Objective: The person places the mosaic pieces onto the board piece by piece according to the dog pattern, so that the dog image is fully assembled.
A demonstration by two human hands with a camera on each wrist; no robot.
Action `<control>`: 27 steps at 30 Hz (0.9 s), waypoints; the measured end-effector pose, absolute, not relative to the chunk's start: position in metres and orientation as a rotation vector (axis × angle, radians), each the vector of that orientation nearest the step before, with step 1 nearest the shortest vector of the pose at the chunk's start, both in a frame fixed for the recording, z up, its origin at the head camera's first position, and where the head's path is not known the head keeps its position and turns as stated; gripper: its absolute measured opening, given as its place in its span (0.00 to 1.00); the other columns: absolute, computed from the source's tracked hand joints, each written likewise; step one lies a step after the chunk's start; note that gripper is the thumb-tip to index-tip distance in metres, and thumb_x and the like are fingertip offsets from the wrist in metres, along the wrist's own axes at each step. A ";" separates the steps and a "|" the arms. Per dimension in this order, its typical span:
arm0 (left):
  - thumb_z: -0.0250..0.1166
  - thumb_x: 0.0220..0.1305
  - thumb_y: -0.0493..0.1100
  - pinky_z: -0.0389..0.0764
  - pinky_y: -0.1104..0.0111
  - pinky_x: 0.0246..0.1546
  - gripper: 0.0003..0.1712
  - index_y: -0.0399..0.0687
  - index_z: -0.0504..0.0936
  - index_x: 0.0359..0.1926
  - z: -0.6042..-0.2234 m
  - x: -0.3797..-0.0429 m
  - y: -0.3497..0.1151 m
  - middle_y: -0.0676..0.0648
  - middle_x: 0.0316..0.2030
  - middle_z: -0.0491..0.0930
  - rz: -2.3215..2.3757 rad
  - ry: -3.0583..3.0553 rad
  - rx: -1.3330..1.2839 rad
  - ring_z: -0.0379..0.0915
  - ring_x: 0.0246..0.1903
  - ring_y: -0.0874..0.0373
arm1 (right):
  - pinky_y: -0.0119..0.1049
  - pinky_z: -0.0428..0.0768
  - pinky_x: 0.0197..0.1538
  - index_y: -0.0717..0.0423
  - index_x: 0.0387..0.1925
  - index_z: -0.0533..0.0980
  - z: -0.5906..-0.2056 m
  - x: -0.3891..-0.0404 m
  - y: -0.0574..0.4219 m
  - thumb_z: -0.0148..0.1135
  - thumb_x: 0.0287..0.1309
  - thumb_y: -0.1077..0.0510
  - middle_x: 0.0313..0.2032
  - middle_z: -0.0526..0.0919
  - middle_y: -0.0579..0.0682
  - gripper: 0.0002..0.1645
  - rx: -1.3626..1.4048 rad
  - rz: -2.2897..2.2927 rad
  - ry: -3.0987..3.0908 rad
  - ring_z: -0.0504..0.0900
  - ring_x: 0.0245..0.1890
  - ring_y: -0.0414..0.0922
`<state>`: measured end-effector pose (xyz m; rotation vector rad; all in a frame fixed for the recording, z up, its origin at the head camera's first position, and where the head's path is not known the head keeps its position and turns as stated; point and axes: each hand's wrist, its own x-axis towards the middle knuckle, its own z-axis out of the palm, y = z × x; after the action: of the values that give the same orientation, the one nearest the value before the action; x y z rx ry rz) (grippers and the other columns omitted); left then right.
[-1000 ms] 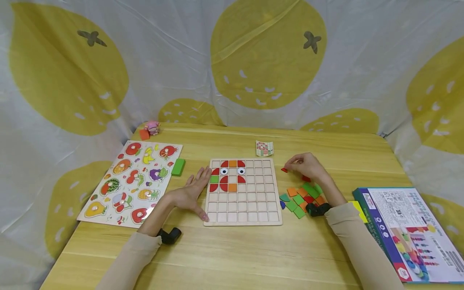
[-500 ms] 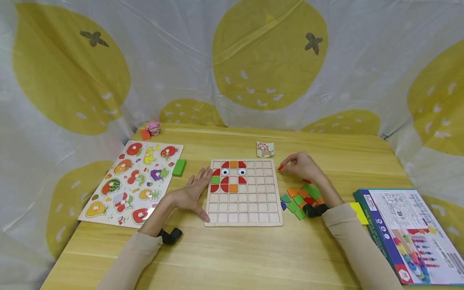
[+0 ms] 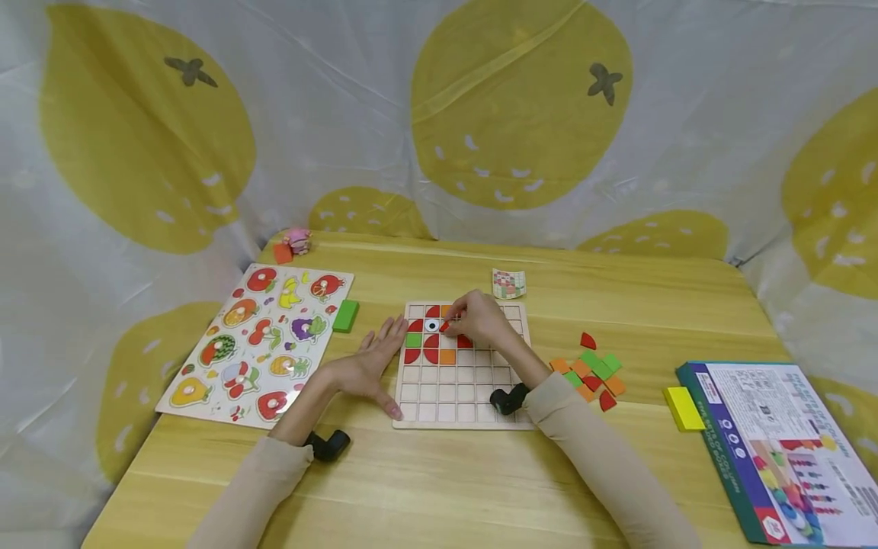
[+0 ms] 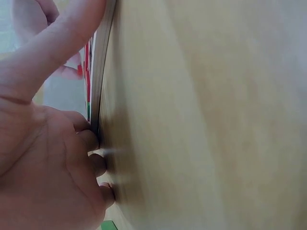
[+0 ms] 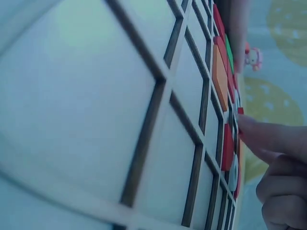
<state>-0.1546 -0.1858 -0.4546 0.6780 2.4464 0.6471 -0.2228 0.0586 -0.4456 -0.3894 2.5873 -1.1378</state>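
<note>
A wooden grid board (image 3: 446, 393) lies mid-table, with red, orange, green and eye tiles in its upper left cells. My right hand (image 3: 480, 319) reaches over those cells and pinches a small red tile (image 5: 241, 111) between thumb and fingertip. In the head view that tile is just right of an eye tile (image 3: 431, 325); the hand covers several cells beside it. My left hand (image 3: 363, 374) is spread along the board's left edge, thumb at the lower left corner. Its fingertips are right at the board's side in the left wrist view.
Loose tiles (image 3: 609, 367) lie right of the board, a picture card (image 3: 509, 284) behind it. A fruit puzzle board (image 3: 261, 347) and green block (image 3: 345, 316) are at left. At right are a yellow block (image 3: 683, 409) and box (image 3: 748, 389). A pink toy (image 3: 298, 241) stands back left.
My right hand has picked a red tile up from right of the board and carried it left over the upper cells. The left hand stays at the board's edge.
</note>
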 end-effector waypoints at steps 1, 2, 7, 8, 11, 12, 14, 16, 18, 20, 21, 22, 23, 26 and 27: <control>0.81 0.31 0.61 0.25 0.45 0.74 0.87 0.43 0.25 0.75 -0.454 -0.155 -0.185 0.42 0.75 0.18 0.651 2.443 0.680 0.12 0.75 0.44 | 0.29 0.63 0.24 0.54 0.29 0.85 -0.446 -0.223 0.057 0.75 0.46 0.59 0.27 0.83 0.50 0.07 -0.376 -1.127 2.603 0.67 0.22 0.41; 0.81 0.31 0.61 0.25 0.44 0.74 0.87 0.43 0.25 0.75 -0.454 -0.155 -0.184 0.42 0.75 0.18 0.654 2.441 0.681 0.12 0.75 0.44 | 0.30 0.63 0.24 0.54 0.29 0.85 -0.447 -0.224 0.056 0.76 0.45 0.59 0.27 0.84 0.49 0.07 -0.364 -1.118 2.613 0.68 0.23 0.41; 0.81 0.31 0.59 0.24 0.44 0.73 0.86 0.42 0.26 0.75 -0.452 -0.155 -0.183 0.41 0.75 0.19 0.664 2.436 0.684 0.12 0.75 0.43 | 0.30 0.63 0.24 0.53 0.28 0.85 -0.449 -0.227 0.057 0.76 0.44 0.59 0.28 0.84 0.48 0.07 -0.326 -1.114 2.610 0.68 0.22 0.41; 0.81 0.31 0.59 0.24 0.44 0.73 0.86 0.41 0.25 0.75 -0.452 -0.155 -0.183 0.41 0.75 0.18 0.663 2.437 0.684 0.12 0.75 0.43 | 0.30 0.63 0.24 0.53 0.28 0.85 -0.449 -0.227 0.058 0.77 0.44 0.59 0.28 0.84 0.48 0.07 -0.329 -1.118 2.604 0.68 0.22 0.41; 0.81 0.31 0.59 0.24 0.44 0.73 0.86 0.41 0.25 0.75 -0.451 -0.155 -0.184 0.41 0.75 0.18 0.663 2.437 0.682 0.12 0.75 0.43 | 0.30 0.62 0.24 0.53 0.28 0.86 -0.449 -0.229 0.058 0.77 0.44 0.58 0.28 0.85 0.48 0.07 -0.345 -1.119 2.597 0.67 0.22 0.41; 0.81 0.31 0.59 0.24 0.44 0.73 0.86 0.41 0.25 0.75 -0.451 -0.154 -0.184 0.41 0.75 0.18 0.664 2.436 0.680 0.12 0.74 0.43 | 0.30 0.62 0.24 0.52 0.28 0.86 -0.449 -0.229 0.058 0.77 0.44 0.58 0.29 0.85 0.48 0.07 -0.353 -1.116 2.597 0.67 0.22 0.41; 0.81 0.31 0.59 0.24 0.44 0.73 0.86 0.41 0.25 0.75 -0.451 -0.154 -0.184 0.41 0.75 0.18 0.663 2.436 0.675 0.12 0.75 0.43 | 0.30 0.62 0.25 0.52 0.29 0.86 -0.450 -0.229 0.059 0.77 0.44 0.58 0.30 0.86 0.47 0.07 -0.363 -1.117 2.594 0.67 0.23 0.41; 0.81 0.31 0.59 0.24 0.45 0.74 0.87 0.42 0.25 0.75 -0.451 -0.155 -0.185 0.42 0.75 0.18 0.658 2.438 0.667 0.12 0.75 0.44 | 0.30 0.63 0.26 0.53 0.29 0.86 -0.451 -0.229 0.059 0.77 0.44 0.58 0.32 0.87 0.47 0.07 -0.372 -1.123 2.595 0.67 0.24 0.41; 0.81 0.31 0.60 0.24 0.45 0.74 0.87 0.43 0.25 0.75 -0.452 -0.155 -0.185 0.43 0.75 0.18 0.651 2.439 0.661 0.12 0.75 0.45 | 0.30 0.62 0.26 0.53 0.30 0.86 -0.451 -0.229 0.060 0.76 0.44 0.58 0.33 0.87 0.48 0.08 -0.382 -1.132 2.591 0.66 0.24 0.41; 0.81 0.31 0.61 0.24 0.45 0.74 0.87 0.43 0.25 0.75 -0.453 -0.155 -0.185 0.43 0.75 0.18 0.642 2.439 0.661 0.12 0.75 0.45 | 0.30 0.61 0.25 0.54 0.30 0.86 -0.453 -0.229 0.061 0.76 0.44 0.58 0.33 0.87 0.48 0.08 -0.381 -1.150 2.581 0.65 0.22 0.41; 0.81 0.31 0.61 0.24 0.45 0.74 0.86 0.43 0.25 0.75 -0.453 -0.155 -0.185 0.43 0.75 0.17 0.642 2.438 0.664 0.12 0.75 0.45 | 0.30 0.61 0.25 0.54 0.30 0.87 -0.453 -0.230 0.061 0.76 0.44 0.59 0.33 0.87 0.48 0.08 -0.380 -1.159 2.574 0.65 0.22 0.41; 0.81 0.31 0.61 0.24 0.45 0.74 0.86 0.43 0.25 0.75 -0.453 -0.155 -0.185 0.42 0.75 0.18 0.645 2.436 0.667 0.12 0.75 0.44 | 0.30 0.60 0.24 0.54 0.31 0.87 -0.454 -0.230 0.062 0.76 0.45 0.59 0.34 0.87 0.49 0.08 -0.377 -1.168 2.566 0.65 0.21 0.41; 0.81 0.31 0.60 0.24 0.45 0.74 0.86 0.42 0.25 0.75 -0.453 -0.155 -0.185 0.42 0.75 0.18 0.649 2.435 0.667 0.12 0.75 0.44 | 0.30 0.60 0.24 0.54 0.31 0.87 -0.454 -0.230 0.062 0.76 0.45 0.59 0.34 0.87 0.49 0.08 -0.372 -1.176 2.560 0.64 0.21 0.41; 0.81 0.31 0.60 0.24 0.44 0.73 0.86 0.41 0.26 0.75 -0.452 -0.154 -0.184 0.41 0.75 0.19 0.661 2.435 0.667 0.12 0.75 0.43 | 0.30 0.61 0.24 0.52 0.32 0.87 -0.454 -0.230 0.064 0.76 0.44 0.59 0.37 0.88 0.48 0.09 -0.352 -1.193 2.545 0.66 0.22 0.41; 0.81 0.31 0.60 0.25 0.44 0.73 0.86 0.41 0.26 0.75 -0.452 -0.154 -0.184 0.41 0.75 0.19 0.662 2.435 0.667 0.12 0.75 0.43 | 0.29 0.62 0.25 0.52 0.32 0.88 -0.454 -0.230 0.064 0.76 0.44 0.59 0.38 0.88 0.48 0.09 -0.350 -1.192 2.543 0.67 0.23 0.40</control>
<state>-0.1543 -0.1837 -0.4522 0.6665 2.4347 0.6617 -0.2300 0.0641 -0.4536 -0.3496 2.5431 -1.1919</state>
